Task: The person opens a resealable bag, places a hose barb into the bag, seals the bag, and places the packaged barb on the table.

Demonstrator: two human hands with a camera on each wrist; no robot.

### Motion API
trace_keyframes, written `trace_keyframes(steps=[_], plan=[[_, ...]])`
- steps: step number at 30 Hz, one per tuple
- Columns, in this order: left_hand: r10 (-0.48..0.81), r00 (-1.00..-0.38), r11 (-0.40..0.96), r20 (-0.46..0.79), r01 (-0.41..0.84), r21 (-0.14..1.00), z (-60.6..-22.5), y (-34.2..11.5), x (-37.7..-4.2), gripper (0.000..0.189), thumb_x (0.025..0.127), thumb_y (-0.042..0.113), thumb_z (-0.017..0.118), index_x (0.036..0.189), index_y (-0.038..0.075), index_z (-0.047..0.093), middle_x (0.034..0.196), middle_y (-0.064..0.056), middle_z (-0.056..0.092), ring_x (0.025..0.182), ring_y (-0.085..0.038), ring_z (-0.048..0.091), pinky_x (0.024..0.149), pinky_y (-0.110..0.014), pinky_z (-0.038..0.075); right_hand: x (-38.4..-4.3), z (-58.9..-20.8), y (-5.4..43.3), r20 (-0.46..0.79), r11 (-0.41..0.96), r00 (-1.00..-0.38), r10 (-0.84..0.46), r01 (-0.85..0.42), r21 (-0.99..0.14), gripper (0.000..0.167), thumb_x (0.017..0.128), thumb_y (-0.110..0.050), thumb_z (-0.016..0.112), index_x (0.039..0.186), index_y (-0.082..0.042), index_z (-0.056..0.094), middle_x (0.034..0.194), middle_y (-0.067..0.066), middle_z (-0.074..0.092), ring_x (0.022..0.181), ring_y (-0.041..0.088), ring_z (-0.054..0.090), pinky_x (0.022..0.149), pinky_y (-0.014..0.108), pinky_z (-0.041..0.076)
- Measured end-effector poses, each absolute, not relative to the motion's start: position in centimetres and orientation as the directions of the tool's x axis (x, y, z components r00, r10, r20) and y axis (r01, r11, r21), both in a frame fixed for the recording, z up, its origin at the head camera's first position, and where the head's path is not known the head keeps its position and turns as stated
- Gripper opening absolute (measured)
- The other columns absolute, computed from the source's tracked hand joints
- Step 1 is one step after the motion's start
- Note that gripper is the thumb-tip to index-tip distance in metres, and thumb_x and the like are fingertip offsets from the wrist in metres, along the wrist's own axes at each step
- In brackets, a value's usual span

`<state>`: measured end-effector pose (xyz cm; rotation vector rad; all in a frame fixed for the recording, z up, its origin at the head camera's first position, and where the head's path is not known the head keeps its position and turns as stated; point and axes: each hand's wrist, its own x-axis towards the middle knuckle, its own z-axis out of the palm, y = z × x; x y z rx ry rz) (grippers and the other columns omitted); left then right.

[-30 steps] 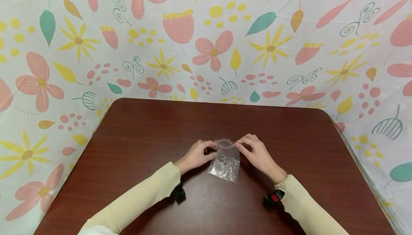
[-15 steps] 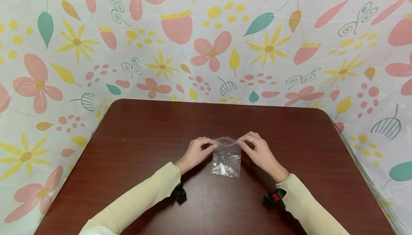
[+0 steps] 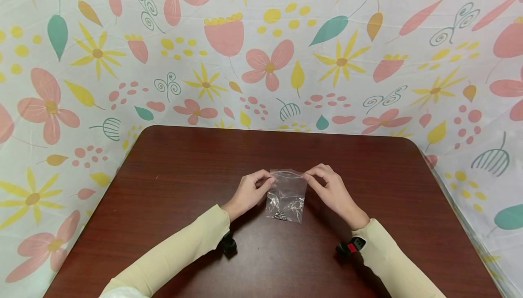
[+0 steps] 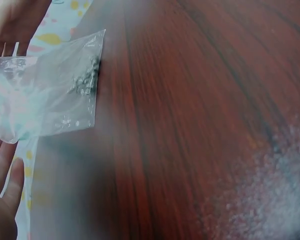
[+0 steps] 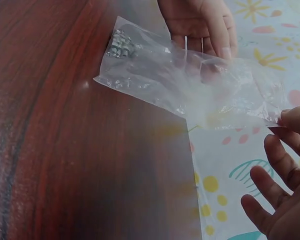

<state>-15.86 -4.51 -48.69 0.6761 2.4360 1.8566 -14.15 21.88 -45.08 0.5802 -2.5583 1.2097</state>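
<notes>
Between my two hands hangs a clear zip-top plastic bag point(image 3: 286, 193), its zip strip along the top edge. A cluster of small shiny metal pieces point(image 3: 280, 216) lies in its bottom left corner; the right wrist view shows these metal pieces point(image 5: 121, 45) bunched together. My left hand point(image 3: 249, 191) pinches the bag's top left corner between thumb and index finger. At the top right corner, my right hand point(image 3: 333, 193) pinches it likewise. In the right wrist view the right hand's point(image 5: 285, 175) other fingers spread away from the bag point(image 5: 155, 75).
A dark red-brown wooden table point(image 3: 196, 162) lies under the hands. Behind it and at both sides hangs a white cloth point(image 3: 261, 62) printed with flowers and leaves. Black wrist devices point(image 3: 229, 245) are strapped below the sleeves.
The bag has been raised and straightened between the hands. The metal pieces have dropped from its middle to the bottom left corner. Both hands have kept their pinch and shifted slightly up.
</notes>
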Motion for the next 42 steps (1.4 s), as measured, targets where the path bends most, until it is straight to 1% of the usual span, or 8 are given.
trace_keyframes(steps=[3, 6, 15, 18, 23, 28, 36, 42], plan=[[0.336, -0.905, 0.171, 0.262, 0.332, 0.928, -48.5, -4.5, -15.8, 0.011, 0.104, 0.011, 0.065, 0.104, 0.007, 0.076, 0.101, -0.007, 0.079, 0.092, -0.017, 0.076, 0.082, -0.024, 0.057, -14.2, -45.0, 21.9, 0.388, 0.577, -0.889, -0.242, -0.454, -0.679, 0.007, 0.098, -0.012, 0.074, 0.099, -0.017, 0.079, 0.099, -0.006, 0.069, 0.102, 0.012, 0.059, 0.089, 0.029, 0.047], [0.331, -0.900, 0.156, 0.282, 0.347, 0.925, -48.5, -4.5, -15.8, 0.012, 0.104, 0.012, 0.065, 0.104, 0.006, 0.075, 0.100, -0.007, 0.079, 0.090, -0.019, 0.077, 0.076, -0.024, 0.057, -14.2, -45.0, 22.0, 0.388, 0.581, -0.891, -0.237, -0.450, -0.678, 0.006, 0.098, -0.014, 0.074, 0.098, -0.017, 0.079, 0.099, -0.006, 0.069, 0.102, 0.011, 0.058, 0.089, 0.030, 0.047], [0.283, -0.890, 0.214, 0.357, 0.422, 0.881, -48.1, -4.7, -15.9, 0.010, 0.103, 0.014, 0.068, 0.104, 0.008, 0.077, 0.094, -0.003, 0.076, 0.080, -0.016, 0.072, 0.074, -0.029, 0.057, -14.3, -44.6, 22.1, 0.380, 0.581, -0.896, -0.230, -0.440, -0.685, 0.006, 0.100, -0.016, 0.073, 0.097, -0.016, 0.078, 0.100, -0.005, 0.069, 0.102, 0.012, 0.058, 0.089, 0.026, 0.045], [0.297, -0.894, 0.203, 0.334, 0.401, 0.893, -48.1, -4.8, -15.8, 0.011, 0.103, 0.016, 0.068, 0.107, 0.009, 0.076, 0.092, -0.004, 0.077, 0.076, -0.019, 0.073, 0.068, -0.027, 0.055, -14.3, -44.5, 22.0, 0.378, 0.585, -0.897, -0.227, -0.436, -0.684, 0.006, 0.099, -0.014, 0.073, 0.098, -0.017, 0.078, 0.100, -0.005, 0.069, 0.103, 0.011, 0.058, 0.089, 0.027, 0.045], [0.352, -0.904, 0.181, 0.244, 0.321, 0.930, -48.4, -5.2, -15.6, 0.017, 0.099, 0.015, 0.074, 0.115, 0.009, 0.074, 0.100, -0.006, 0.077, 0.080, -0.021, 0.074, 0.070, -0.026, 0.057, -14.3, -44.5, 22.0, 0.384, 0.584, -0.894, -0.230, -0.443, -0.680, 0.006, 0.098, -0.013, 0.073, 0.099, -0.017, 0.078, 0.100, -0.005, 0.069, 0.103, 0.012, 0.058, 0.090, 0.025, 0.045], [0.367, -0.902, 0.203, 0.225, 0.314, 0.928, -49.0, -5.4, -15.5, 0.015, 0.097, 0.012, 0.076, 0.111, 0.007, 0.075, 0.098, -0.007, 0.078, 0.082, -0.018, 0.073, 0.074, -0.027, 0.056, -14.3, -44.5, 22.0, 0.385, 0.584, -0.894, -0.229, -0.443, -0.681, 0.006, 0.098, -0.013, 0.074, 0.099, -0.016, 0.079, 0.100, -0.005, 0.069, 0.103, 0.012, 0.058, 0.090, 0.025, 0.045], [0.335, -0.915, 0.185, 0.225, 0.298, 0.936, -49.5, -5.6, -15.5, 0.011, 0.097, 0.010, 0.075, 0.107, 0.004, 0.074, 0.094, -0.008, 0.079, 0.077, -0.015, 0.073, 0.072, -0.024, 0.054, -14.5, -44.5, 22.2, 0.372, 0.592, -0.902, -0.219, -0.426, -0.684, 0.006, 0.098, -0.014, 0.074, 0.100, -0.016, 0.079, 0.101, -0.004, 0.069, 0.104, 0.012, 0.058, 0.089, 0.029, 0.047], [0.337, -0.917, 0.143, 0.216, 0.276, 0.950, -49.7, -5.7, -15.5, 0.011, 0.098, 0.006, 0.072, 0.108, 0.001, 0.074, 0.095, -0.012, 0.079, 0.077, -0.022, 0.075, 0.073, -0.034, 0.060, -14.6, -44.7, 22.1, 0.389, 0.590, -0.897, -0.208, -0.432, -0.682, 0.007, 0.097, -0.012, 0.075, 0.100, -0.015, 0.080, 0.100, -0.004, 0.069, 0.102, 0.012, 0.058, 0.088, 0.030, 0.047]])
